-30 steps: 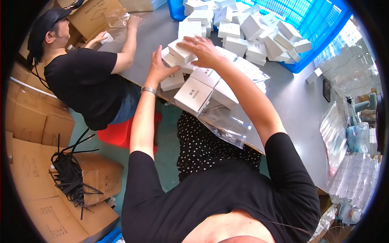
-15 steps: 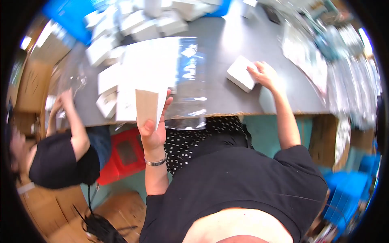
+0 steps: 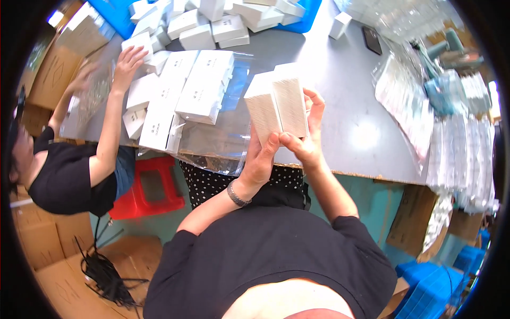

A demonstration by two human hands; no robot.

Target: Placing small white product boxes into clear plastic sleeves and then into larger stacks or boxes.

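Two white boxes stand side by side between my hands, above the near edge of the table. My left hand [image 3: 260, 162] is closed on the left white box [image 3: 262, 106], its thumb on the lower end. Gripping the right white box [image 3: 291, 103] is my right hand [image 3: 311, 141], with fingers round its far side and thumb at the bottom. To the left, several white boxes [image 3: 204, 90] lie in rows on or in a clear plastic bag [image 3: 210, 144]; which of the two I cannot tell. The bag's near edge hangs slightly over the table edge.
A pile of white boxes [image 3: 186, 24] fills a blue bin [image 3: 313, 16] at the back. One small box [image 3: 340, 25] and a phone [image 3: 372, 40] lie farther right. Clear plastic bags [image 3: 404, 101] cover the table's right side. A co-worker's hand [image 3: 127, 66] reaches among boxes at left.
My right hand has lifted its box off the table and brought it left. My left hand has moved right with its box, so both now meet. The co-worker's arm has reached toward the pile.
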